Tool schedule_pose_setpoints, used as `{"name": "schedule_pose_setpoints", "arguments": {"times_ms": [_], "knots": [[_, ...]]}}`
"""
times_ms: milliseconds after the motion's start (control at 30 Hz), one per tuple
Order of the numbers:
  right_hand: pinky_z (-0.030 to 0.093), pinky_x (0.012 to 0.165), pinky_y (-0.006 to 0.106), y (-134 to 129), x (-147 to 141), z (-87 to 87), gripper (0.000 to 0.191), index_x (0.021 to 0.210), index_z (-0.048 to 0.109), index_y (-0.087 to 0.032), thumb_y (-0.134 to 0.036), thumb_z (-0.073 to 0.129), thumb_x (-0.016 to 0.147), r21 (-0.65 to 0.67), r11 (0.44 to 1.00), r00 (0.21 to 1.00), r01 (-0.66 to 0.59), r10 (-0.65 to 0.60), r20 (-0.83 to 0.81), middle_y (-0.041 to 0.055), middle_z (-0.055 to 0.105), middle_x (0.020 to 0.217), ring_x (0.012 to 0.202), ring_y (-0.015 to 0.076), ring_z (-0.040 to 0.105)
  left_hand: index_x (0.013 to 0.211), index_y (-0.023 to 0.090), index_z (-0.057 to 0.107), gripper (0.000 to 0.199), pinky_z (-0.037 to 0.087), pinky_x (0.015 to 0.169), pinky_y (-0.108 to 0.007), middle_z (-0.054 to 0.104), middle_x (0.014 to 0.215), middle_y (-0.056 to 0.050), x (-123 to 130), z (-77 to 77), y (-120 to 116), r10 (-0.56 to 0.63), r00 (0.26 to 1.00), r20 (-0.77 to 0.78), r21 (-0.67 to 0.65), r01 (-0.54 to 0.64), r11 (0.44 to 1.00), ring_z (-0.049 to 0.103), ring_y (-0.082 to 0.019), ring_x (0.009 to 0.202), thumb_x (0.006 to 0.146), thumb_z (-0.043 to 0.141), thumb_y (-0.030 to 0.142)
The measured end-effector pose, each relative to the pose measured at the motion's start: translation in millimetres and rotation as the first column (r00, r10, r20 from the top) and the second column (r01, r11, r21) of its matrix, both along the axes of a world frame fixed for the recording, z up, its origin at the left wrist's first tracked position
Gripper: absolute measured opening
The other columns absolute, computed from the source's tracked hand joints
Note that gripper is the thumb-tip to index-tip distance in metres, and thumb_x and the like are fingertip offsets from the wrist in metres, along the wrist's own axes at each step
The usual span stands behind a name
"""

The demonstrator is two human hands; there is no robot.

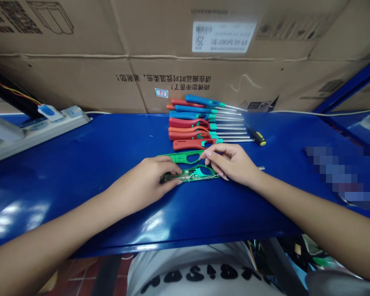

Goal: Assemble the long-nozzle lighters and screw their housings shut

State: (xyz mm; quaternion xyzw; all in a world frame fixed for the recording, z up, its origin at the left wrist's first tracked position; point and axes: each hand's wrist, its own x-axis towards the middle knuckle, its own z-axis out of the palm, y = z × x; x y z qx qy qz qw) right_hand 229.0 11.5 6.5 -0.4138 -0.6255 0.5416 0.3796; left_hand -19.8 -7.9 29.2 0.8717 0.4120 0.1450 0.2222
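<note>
An opened green gas lighter lies on the blue table in two halves. Its lower half holds a clear fuel tank, a turquoise trigger and thin pale wires. My left hand is closed around the tank end of this half, thumb and fingers on either side. The other half, an empty-looking green shell, lies just beyond, partly under my left fingers. My right hand is closed in a pinch at the right end of the shell, its lower fingers beside the wires. What the pinch holds is hidden.
Behind my hands lie several red, orange and blue lighters with metal tubes. A black-and-yellow screwdriver is to their right. A white power strip runs along the left. Cardboard boxes form the back wall. A blurred object lies right.
</note>
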Motion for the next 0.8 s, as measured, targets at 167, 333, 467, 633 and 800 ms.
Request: {"name": "schedule_pose_setpoints", "arguments": {"times_ms": [167,333,467,633,800], "knots": [[0.031,0.034,0.02,-0.5,0.4,0.1,0.035,0.086,0.069,-0.016,-0.05,0.067,0.089,0.003,1.0,0.999,0.003,-0.003,0.04,-0.0013,0.064,0.071,0.035,0.0031,0.044,0.104,0.023,0.076,0.018,0.053,0.077,-0.031,0.074,0.105,-0.005,-1.0,2.6,-1.5,0.002,1.0,-0.014,0.011,-0.002,1.0,0.07,-0.021,0.091,0.095,0.064,0.032],[0.038,0.039,0.021,-3.1,2.6,-1.2,0.032,0.097,0.073,-0.017,-0.047,0.064,0.092,0.064,0.997,0.994,-0.035,0.028,0.105,0.004,0.074,0.084,0.043,0.0056,0.051,0.1,0.022,0.076,0.015,0.052,0.078,-0.03,0.074,0.101,-0.004,-0.7,1.5,-0.5,-0.003,0.999,0.031,-0.005,0.003,1.0,0.07,-0.019,0.088,0.095,0.064,0.029],[0.05,0.056,0.024,-8.0,5.7,-0.8,0.026,0.107,0.077,-0.018,-0.035,0.062,0.095,0.346,0.913,0.948,-0.218,0.114,0.296,0.0077,0.079,0.098,0.069,0.0133,0.068,0.095,0.02,0.075,0.012,0.051,0.074,-0.028,0.074,0.097,-0.005,-0.1,-0.9,1.5,0.016,0.999,0.049,-0.007,-0.015,1.0,0.07,-0.019,0.085,0.093,0.066,0.028],[0.059,0.079,0.027,-13.3,7.9,2.2,0.026,0.116,0.076,-0.02,-0.022,0.057,0.097,0.568,0.707,0.881,-0.422,0.173,0.44,0.0061,0.079,0.114,0.096,0.0169,0.076,0.093,0.02,0.075,0.008,0.05,0.07,-0.026,0.074,0.094,-0.004,-0.2,-1.3,2.2,0.018,0.999,0.05,-0.017,-0.017,1.0,0.068,-0.017,0.079,0.091,0.068,0.023],[0.06,0.092,0.028,-15.6,8.2,1.8,0.029,0.121,0.074,-0.02,-0.019,0.057,0.097,0.614,0.609,0.833,-0.502,0.149,0.534,0.0046,0.078,0.117,0.108,0.0177,0.075,0.092,0.02,0.076,0.009,0.05,0.072,-0.027,0.073,0.094,-0.004,-0.7,-0.8,2.2,0.015,0.998,0.055,-0.029,-0.013,0.999,0.068,-0.016,0.079,0.092,0.068,0.022]]}}
